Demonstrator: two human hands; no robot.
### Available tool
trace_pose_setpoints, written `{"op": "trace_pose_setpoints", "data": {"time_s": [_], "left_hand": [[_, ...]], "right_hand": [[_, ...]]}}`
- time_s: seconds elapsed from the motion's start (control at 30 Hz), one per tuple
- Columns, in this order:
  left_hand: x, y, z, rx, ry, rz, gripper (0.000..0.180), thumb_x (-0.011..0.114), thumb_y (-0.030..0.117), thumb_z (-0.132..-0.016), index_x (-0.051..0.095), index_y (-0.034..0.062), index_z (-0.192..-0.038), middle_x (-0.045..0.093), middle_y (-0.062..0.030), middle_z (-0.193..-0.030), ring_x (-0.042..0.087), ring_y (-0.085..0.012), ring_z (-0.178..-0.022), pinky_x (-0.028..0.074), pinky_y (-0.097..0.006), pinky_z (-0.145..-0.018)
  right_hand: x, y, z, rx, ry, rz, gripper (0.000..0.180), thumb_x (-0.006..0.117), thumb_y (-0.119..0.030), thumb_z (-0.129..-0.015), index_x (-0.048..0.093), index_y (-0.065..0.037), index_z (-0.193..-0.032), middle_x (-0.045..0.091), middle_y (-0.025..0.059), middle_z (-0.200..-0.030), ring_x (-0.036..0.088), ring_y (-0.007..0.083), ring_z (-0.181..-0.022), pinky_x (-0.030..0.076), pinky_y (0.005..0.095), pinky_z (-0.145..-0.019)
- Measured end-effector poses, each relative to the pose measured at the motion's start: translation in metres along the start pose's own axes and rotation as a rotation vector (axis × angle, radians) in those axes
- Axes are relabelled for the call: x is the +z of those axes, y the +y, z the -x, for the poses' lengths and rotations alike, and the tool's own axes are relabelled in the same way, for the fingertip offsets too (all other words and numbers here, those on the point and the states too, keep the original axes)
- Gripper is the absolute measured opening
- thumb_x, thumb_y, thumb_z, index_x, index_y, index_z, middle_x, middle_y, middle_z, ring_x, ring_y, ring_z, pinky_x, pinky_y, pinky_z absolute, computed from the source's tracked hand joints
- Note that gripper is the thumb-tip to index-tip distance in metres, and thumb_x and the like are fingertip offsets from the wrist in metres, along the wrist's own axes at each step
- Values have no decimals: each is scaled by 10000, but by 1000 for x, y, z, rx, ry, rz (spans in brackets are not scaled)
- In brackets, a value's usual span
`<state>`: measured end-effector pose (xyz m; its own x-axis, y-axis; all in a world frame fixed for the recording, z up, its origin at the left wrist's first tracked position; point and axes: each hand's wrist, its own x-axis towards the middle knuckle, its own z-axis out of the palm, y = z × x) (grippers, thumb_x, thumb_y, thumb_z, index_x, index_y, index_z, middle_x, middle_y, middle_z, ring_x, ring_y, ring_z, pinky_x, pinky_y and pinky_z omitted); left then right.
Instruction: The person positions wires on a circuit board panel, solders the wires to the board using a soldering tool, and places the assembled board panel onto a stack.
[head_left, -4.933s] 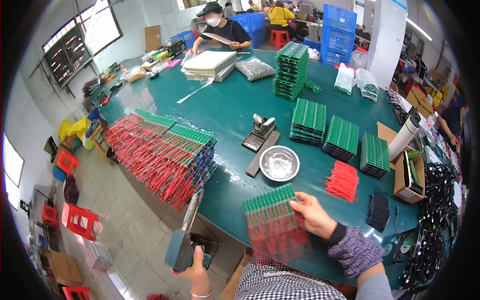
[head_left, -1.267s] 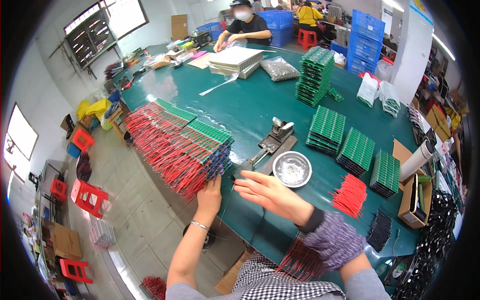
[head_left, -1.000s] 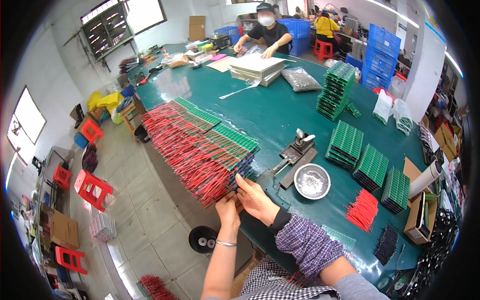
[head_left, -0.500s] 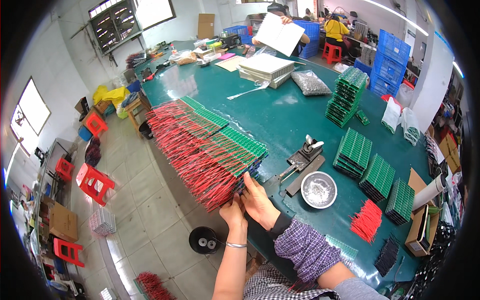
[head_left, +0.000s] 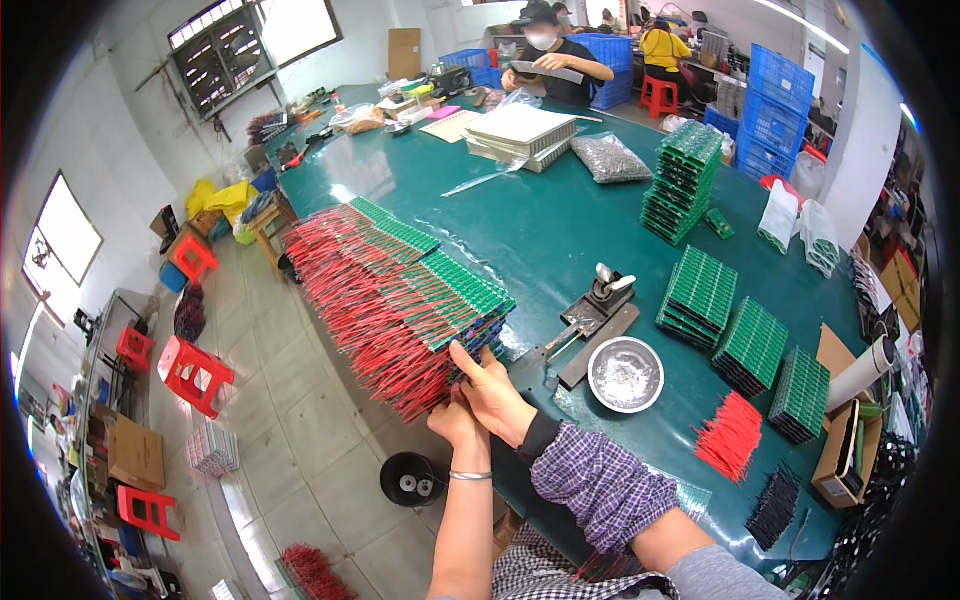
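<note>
Stacked green circuit boards lie along the table's left edge, with a thick fringe of red wires hanging out over the floor. At the near end of this stack my right hand grips the corner, its thumb up against the boards and its other fingers partly hidden. My left hand is closed just below and beside it, under the wire ends. What its fingers hold is hidden. The two hands touch or overlap.
Right of my hands are a soldering iron on its stand and a metal bowl with whitish contents. Beyond stand more board stacks, loose red wires and black wires. A co-worker sits across the green table.
My hands stay at the stack's near corner, with the right thumb raised a little. The view has shifted slightly. Across the table, the co-worker has lowered the pale sheet held up before.
</note>
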<state>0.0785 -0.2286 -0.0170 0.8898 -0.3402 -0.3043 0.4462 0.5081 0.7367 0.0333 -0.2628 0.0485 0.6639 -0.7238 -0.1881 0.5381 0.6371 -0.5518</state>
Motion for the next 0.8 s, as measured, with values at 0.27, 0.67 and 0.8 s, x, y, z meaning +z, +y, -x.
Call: {"op": "trace_pose_setpoints", "data": {"time_s": [0.27, 0.67, 0.8], "left_hand": [[15, 3, -2, 120, 48, -337, 313, 536, -117, -909, 594, -95, -1216, 645, -149, -1207, 668, -235, -972, 574, -363, -864], [34, 15, -104, 8, 19, 171, 295, 485, 7, -974, 590, -47, -1245, 620, -140, -1237, 651, -259, -1009, 549, -413, -872], [57, 16, -122, 5, 53, 103, 339, 458, 118, -1013, 552, -58, -1287, 590, -167, -1306, 612, -301, -1144, 513, -443, -993]], "right_hand": [[-3, 7, -20, -17, -1, 11, 918, 831, -266, -864, 242, 5, -1515, 587, 131, -1332, 551, 220, -1225, 443, 372, -1029], [31, 25, -105, -36, -58, 44, 750, 813, -312, -876, 383, -5, -1409, 563, 153, -1351, 553, 272, -1242, 468, 449, -1024], [36, 24, -132, -29, -7, 81, 763, 821, -326, -867, 389, 0, -1404, 585, 145, -1319, 600, 269, -1179, 506, 436, -975]]}}
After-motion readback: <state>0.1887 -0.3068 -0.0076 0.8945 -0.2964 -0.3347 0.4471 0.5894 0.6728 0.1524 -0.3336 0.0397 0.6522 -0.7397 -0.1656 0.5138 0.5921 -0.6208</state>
